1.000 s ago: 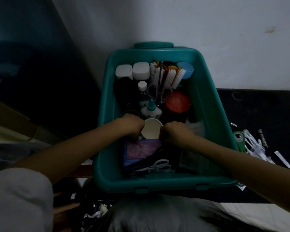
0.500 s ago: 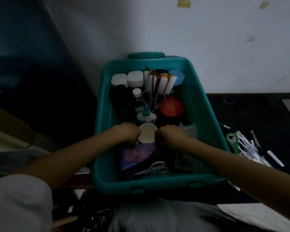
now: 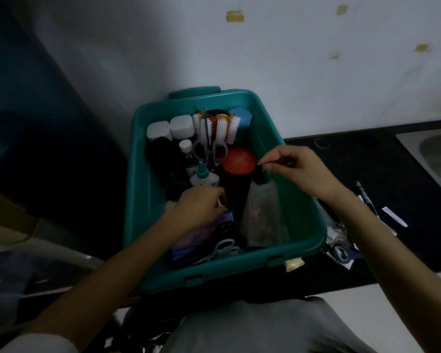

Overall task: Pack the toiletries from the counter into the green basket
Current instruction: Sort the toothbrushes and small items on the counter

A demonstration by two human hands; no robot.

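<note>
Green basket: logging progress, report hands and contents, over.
Left hand curled low inside green basket, grip hidden. Right hand pinches thin dark item above right wall. Basket crowded; nothing blocking.

This looks like a home, at a wash or kitchen corner; which of the two I cannot tell. A black counter runs along a plain white wall, and a steel sink is set into the counter at the far right. Small yellowish pieces of tape stick to the wall. On the counter stands a green plastic basket with household things: brushes, scissors, small bottles and a jar with a red lid. Loose packets lie beside the basket. The light is dim.
</note>
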